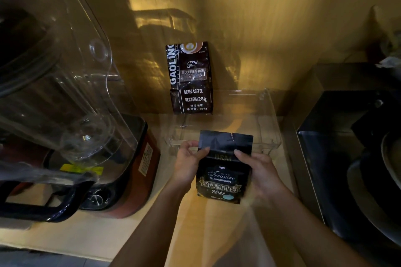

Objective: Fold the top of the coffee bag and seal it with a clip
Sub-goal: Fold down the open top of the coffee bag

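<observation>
A small black coffee bag (223,171) with "Treasure Blue Mountain" print is held upright above the counter, near the middle of the view. My left hand (188,162) grips its upper left edge, thumb on the front. My right hand (258,169) grips the upper right edge, thumb on the front as well. The flat top of the bag (225,140) stands straight up above my thumbs, with a small notch in its upper edge. No clip is visible.
A taller dark coffee bag (191,78) leans on the back wall. A clear plastic tray (269,128) lies behind my hands. A red-based blender with a clear jug (65,97) fills the left. A black appliance (351,149) stands at the right.
</observation>
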A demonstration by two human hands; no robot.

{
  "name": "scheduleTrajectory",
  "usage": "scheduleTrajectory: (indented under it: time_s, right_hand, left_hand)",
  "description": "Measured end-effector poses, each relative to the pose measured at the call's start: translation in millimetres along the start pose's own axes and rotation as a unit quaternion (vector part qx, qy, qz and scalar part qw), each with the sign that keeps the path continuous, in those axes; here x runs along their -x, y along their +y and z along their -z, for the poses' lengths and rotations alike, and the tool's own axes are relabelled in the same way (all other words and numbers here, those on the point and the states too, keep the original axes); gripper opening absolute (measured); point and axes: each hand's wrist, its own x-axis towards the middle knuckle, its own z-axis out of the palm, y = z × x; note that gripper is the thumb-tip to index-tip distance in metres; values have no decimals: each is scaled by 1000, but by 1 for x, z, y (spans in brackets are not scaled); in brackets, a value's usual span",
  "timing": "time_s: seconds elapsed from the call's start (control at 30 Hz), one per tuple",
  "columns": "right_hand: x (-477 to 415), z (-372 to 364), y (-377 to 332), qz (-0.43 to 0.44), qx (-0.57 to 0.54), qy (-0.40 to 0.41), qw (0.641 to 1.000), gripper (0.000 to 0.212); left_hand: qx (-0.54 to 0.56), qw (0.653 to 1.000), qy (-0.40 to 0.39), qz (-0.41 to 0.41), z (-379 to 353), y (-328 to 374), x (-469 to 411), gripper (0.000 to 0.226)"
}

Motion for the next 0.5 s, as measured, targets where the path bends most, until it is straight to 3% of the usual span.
scheduleTrajectory:
  time_s: [0.23, 0.37, 0.5]
  right_hand:
    - [0, 5, 4, 52, 76, -9, 996, 35]
    - [8, 4, 13, 45, 96, -50, 993, 31]
    - [9, -2, 21, 67, 107, -16, 992, 24]
  left_hand:
    - [-24, 1000, -18, 6, 3, 0, -1, 43]
    - [-110, 987, -115, -10, 8, -10, 3, 62]
    - [-132, 978, -148, -58, 8, -16, 5, 56]
